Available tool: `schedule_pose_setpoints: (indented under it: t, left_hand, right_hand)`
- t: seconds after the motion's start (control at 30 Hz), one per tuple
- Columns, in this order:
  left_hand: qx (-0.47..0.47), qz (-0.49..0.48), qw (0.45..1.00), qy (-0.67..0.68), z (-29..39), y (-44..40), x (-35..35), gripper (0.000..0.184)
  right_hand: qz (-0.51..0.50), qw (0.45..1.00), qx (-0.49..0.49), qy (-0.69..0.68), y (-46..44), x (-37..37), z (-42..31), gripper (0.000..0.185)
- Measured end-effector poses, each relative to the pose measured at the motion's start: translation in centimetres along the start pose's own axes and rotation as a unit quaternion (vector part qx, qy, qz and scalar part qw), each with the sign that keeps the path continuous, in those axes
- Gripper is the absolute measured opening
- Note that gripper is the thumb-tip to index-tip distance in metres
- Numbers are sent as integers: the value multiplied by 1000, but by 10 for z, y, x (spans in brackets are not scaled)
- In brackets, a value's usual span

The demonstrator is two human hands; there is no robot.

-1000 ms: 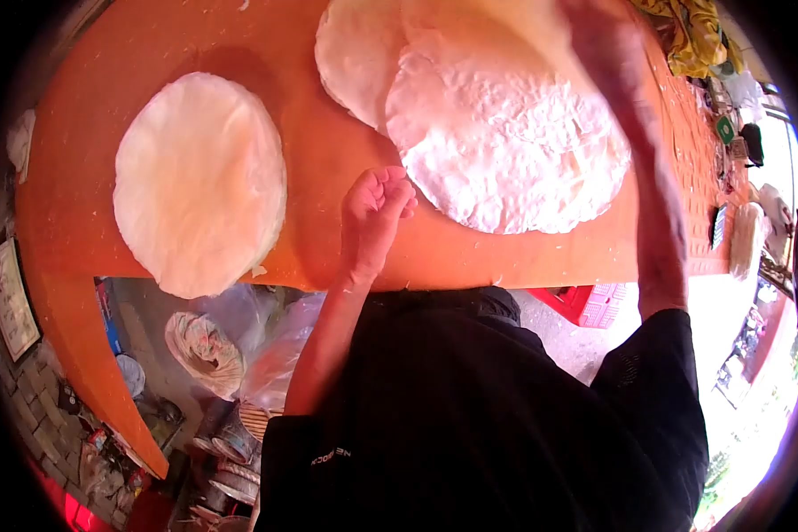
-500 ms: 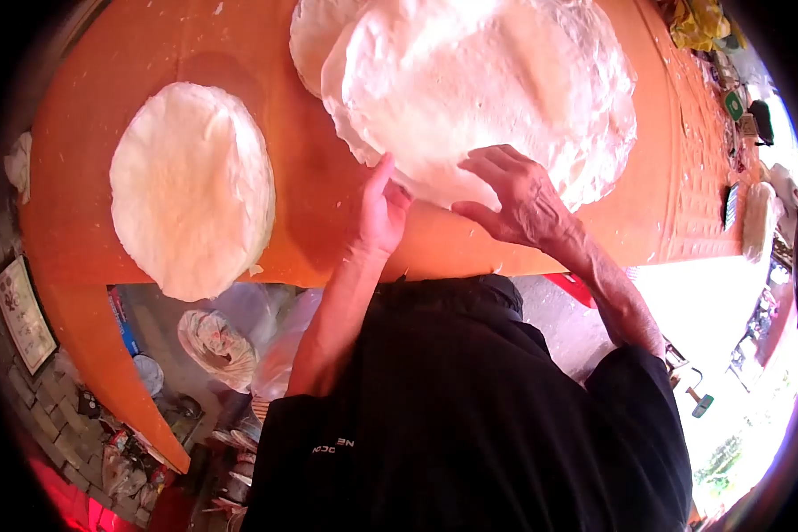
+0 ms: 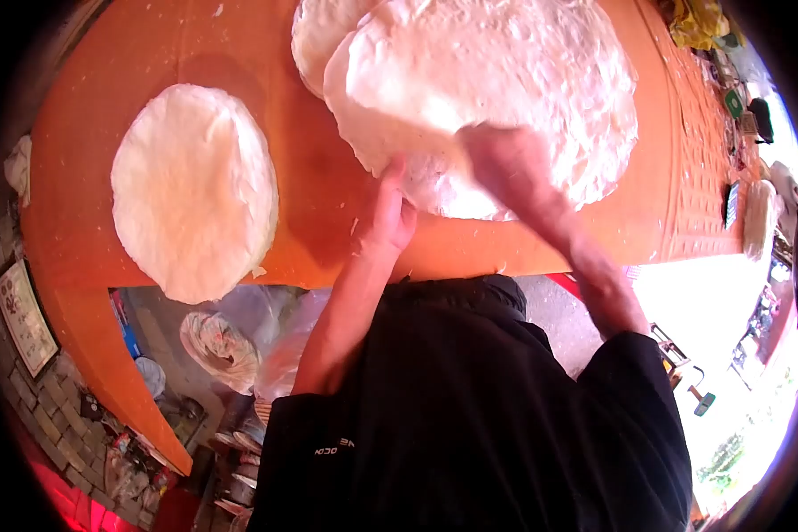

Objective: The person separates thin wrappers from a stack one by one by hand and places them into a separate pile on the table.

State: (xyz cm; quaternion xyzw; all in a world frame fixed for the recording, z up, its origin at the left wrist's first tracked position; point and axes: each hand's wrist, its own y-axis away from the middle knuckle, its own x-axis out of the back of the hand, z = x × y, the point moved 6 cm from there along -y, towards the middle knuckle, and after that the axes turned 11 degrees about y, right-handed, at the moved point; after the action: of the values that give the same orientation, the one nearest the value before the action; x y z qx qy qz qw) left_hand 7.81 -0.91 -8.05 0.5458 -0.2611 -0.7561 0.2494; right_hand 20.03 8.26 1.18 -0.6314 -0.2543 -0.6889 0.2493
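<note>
A large, thin, pale round sheet (image 3: 505, 80) with a wrinkled surface lies on the orange table. Part of another pale sheet (image 3: 321, 40) shows from under its upper left side. My left hand (image 3: 392, 208) touches the near left edge of the large sheet; whether it pinches the edge is hard to tell. Over the near middle of that sheet is my right hand (image 3: 510, 164), smeared by motion, its fingers unclear. To the left lies a separate pale oval sheet (image 3: 193, 191), touched by neither hand.
The orange table (image 3: 310, 239) ends just in front of my body. Below its left part are a plastic bag (image 3: 284, 355) and a rolled cloth-like bundle (image 3: 220, 350). Yellow cloth (image 3: 696, 22) and small items line the far right. A framed sheet (image 3: 25, 315) stands at the left.
My right hand came from the upper right down onto the large sheet. That sheet's left edge now reaches farther left, and my left hand has moved from beside it to its edge.
</note>
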Motion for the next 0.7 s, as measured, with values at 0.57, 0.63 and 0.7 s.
schedule_pose_setpoints:
  t: [0.57,0.63,0.7]
  left_hand:
    - [19,-38,998,-45,8,15,4,49]
    - [-26,-49,998,-32,7,22,-8,45]
    - [-41,-82,994,-58,8,18,-5,47]
  right_hand:
    - [-19,994,11,-111,1,9,-20,2]
    - [61,991,-2,-120,-5,39,-23,6]
    - [27,991,37,-123,-4,10,-45,2]
